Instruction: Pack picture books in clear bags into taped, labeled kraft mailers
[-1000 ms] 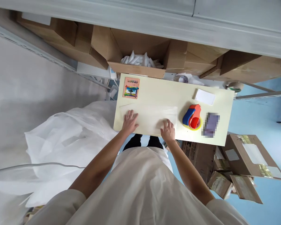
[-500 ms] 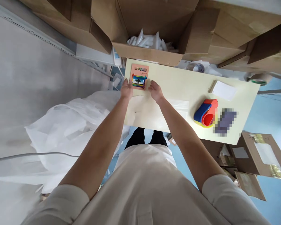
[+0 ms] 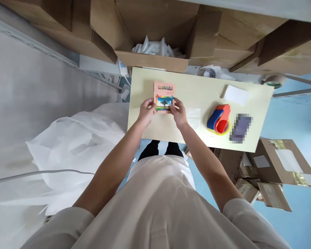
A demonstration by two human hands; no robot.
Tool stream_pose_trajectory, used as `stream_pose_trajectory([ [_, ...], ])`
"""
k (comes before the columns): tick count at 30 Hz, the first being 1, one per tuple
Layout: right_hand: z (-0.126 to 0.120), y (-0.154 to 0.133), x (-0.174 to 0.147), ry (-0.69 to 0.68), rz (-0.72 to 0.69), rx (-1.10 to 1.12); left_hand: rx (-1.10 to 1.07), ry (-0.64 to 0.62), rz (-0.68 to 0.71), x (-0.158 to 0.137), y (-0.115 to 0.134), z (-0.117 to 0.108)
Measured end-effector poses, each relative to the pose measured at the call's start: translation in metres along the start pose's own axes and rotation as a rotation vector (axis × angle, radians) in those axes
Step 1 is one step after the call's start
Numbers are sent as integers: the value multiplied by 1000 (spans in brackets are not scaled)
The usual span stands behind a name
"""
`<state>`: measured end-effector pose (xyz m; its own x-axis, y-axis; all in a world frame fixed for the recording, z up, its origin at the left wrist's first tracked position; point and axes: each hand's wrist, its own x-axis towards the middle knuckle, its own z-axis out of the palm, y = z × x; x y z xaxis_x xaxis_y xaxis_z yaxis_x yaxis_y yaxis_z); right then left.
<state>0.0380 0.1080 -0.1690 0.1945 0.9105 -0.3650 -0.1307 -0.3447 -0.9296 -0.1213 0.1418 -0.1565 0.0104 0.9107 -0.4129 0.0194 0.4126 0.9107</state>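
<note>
I pinch the card (image 3: 165,98) between both hands, left (image 3: 145,111) and right (image 3: 179,112), its long axis pointing away over the tabletop (image 3: 197,91).

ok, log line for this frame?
left hand: grips pink picture card | right hand: grips card | over clear plastic bag | pale yellow table

Both hands, left hand (image 3: 145,112) and right hand (image 3: 180,113), have drawn the pink card (image 3: 164,97) from the counter's (image 3: 197,86) far left corner toward its middle, over the clear bag (image 3: 194,116).

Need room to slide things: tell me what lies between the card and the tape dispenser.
Head view: only a clear plastic bag lies flat between card and tape dispenser.
</note>
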Motion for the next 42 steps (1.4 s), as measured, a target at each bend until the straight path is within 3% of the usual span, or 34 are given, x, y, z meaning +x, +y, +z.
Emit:
stream_pose_trajectory([
  [2, -34, 4, -30, 123, 13, -60, -30, -97, -93, -31, -7, 20],
  [5, -77, 16, -68, 237, 58, -161, 112, -177, -121, -64, -30, 47],
  [10, -110, 43, -93, 326, 111, -386, 426, -228, -87, -85, -65, 77],
  [14, -117, 57, -88, 276, 111, -542, 673, -246, -18, -91, -72, 86],
  [17, -121, 62, -90, 286, 11, -735, 836, -224, 112, -100, -67, 90],
  [21, -121, 63, -104, 359, -57, -892, 1053, -360, 312, -111, -61, 95],
  [26, -112, 57, -107, 244, 73, -793, 1244, -447, 269, -113, -63, 99],
  [33, -124, 34, -77, 143, 347, -721, 1258, -443, 221, -113, -65, 100],
  [37, -127, 34, -68, 117, 311, -669, 1198, -447, 233, -116, -67, 96],
  [42, -126, 38, -72, 200, 226, -538, 1115, -469, 277, -114, -69, 92],
])
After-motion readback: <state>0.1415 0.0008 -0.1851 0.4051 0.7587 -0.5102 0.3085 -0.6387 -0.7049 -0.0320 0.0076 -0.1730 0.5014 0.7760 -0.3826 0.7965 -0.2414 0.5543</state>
